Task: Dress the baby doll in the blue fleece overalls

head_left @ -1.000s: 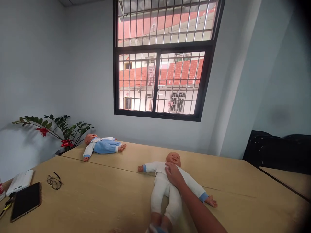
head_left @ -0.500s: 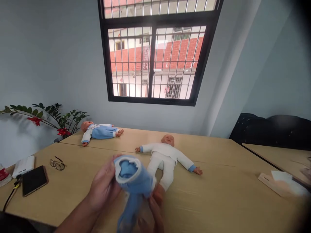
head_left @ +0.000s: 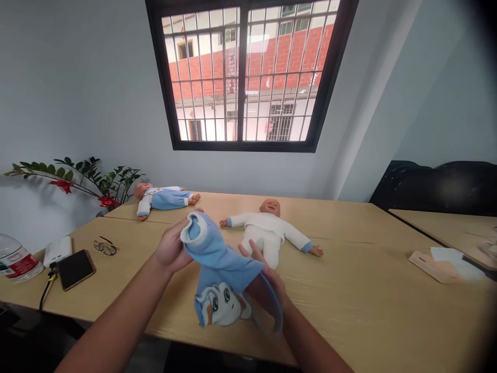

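Both of my hands hold a small blue baby garment (head_left: 221, 272) with a cartoon face on its front, lifted above the wooden table (head_left: 349, 290). My left hand (head_left: 171, 248) grips its white-lined opening at the upper left. My right hand (head_left: 264, 282) is tucked under and inside the cloth, fingers partly hidden. Just beyond the garment a baby doll in white clothes (head_left: 269, 230) lies on its back, arms spread. A second doll in a blue outfit (head_left: 163, 198) lies farther back on the left.
On the table's left end lie glasses (head_left: 104, 247), a black phone (head_left: 75, 269), a white power bank (head_left: 57, 250) and a plastic bottle (head_left: 17, 259). A potted plant (head_left: 77, 178) stands in the corner. A tissue box (head_left: 438, 257) sits at right, with black chairs (head_left: 438, 186) behind.
My right hand left the white doll's chest. Both hands brought up the blue garment, turned it and spread it so the cartoon face shows. The view has tilted down.
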Available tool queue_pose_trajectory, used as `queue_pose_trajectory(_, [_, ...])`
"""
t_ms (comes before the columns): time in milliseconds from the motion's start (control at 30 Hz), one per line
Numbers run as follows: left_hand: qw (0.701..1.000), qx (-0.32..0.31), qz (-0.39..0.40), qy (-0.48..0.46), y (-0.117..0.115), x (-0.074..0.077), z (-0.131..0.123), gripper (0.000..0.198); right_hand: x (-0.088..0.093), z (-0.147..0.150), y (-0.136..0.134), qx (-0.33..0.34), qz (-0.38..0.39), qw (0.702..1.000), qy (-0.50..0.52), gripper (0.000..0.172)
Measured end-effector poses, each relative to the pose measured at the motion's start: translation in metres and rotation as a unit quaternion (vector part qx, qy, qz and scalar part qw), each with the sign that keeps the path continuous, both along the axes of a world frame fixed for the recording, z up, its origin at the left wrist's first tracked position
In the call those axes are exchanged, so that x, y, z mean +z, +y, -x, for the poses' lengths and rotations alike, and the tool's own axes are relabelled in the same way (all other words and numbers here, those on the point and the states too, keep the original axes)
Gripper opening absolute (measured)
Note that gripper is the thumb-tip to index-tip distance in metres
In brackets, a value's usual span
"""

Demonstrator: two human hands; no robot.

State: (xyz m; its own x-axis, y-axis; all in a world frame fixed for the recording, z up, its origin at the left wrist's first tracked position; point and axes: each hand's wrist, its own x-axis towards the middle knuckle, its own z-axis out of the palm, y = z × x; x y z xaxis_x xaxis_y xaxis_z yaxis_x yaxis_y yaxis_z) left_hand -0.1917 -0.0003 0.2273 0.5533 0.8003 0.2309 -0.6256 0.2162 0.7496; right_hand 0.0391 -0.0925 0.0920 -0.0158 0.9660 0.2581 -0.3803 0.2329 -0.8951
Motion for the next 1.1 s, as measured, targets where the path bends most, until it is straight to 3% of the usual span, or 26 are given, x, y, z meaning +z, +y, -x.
queue_pose_trajectory(133, [0.999,-0.030,0.022,-0.019,0.000,0.005,0.002,0.021,-0.015,0.021,0.008,0.038,0.116,0.988,0.092,0.084])
queue_pose_trajectory(233, [0.997,-0.076,0.027,-0.007,0.000,0.007,0.008,0.024,-0.019,0.034,0.008,0.127,0.207,0.966,0.090,0.073])
queue_pose_trajectory(300, [0.992,-0.121,0.034,0.005,0.001,0.006,0.015,0.026,-0.021,0.041,0.006,0.183,0.221,0.953,0.099,0.067])
queue_pose_trajectory(400, [0.983,-0.171,0.060,0.033,0.005,0.002,0.029,0.026,-0.025,0.052,0.007,0.193,0.221,0.947,0.134,0.044])
queue_pose_trajectory(500, [0.980,-0.172,0.069,0.070,0.010,0.001,0.041,0.030,-0.032,0.061,0.012,0.153,0.231,0.949,0.152,0.039])
queue_pose_trajectory(600, [0.982,-0.154,0.045,0.102,0.016,0.001,0.051,0.036,-0.034,0.059,0.016,0.038,0.203,0.966,0.155,0.041])
queue_pose_trajectory(700, [0.979,-0.130,-0.008,0.156,0.031,-0.003,0.063,0.034,-0.028,0.038,0.016,-0.062,0.143,0.980,0.126,0.039])
queue_pose_trajectory(800, [0.958,-0.105,-0.093,0.252,0.055,-0.011,0.062,0.040,-0.014,0.004,0.019,-0.145,0.100,0.981,0.085,0.039])
queue_pose_trajectory(900, [0.921,-0.013,-0.179,0.346,0.085,-0.009,0.037,0.041,0.013,-0.033,0.038,-0.248,0.073,0.966,0.016,0.034])
queue_pose_trajectory(1000, [0.911,0.104,-0.220,0.332,0.108,0.011,-0.003,0.041,0.057,-0.066,0.062,-0.303,0.051,0.951,-0.025,0.032])
queue_pose_trajectory(1100, [0.910,0.169,-0.277,0.260,0.112,0.035,-0.025,0.037,0.105,-0.092,0.063,-0.353,-0.016,0.928,-0.118,0.031])
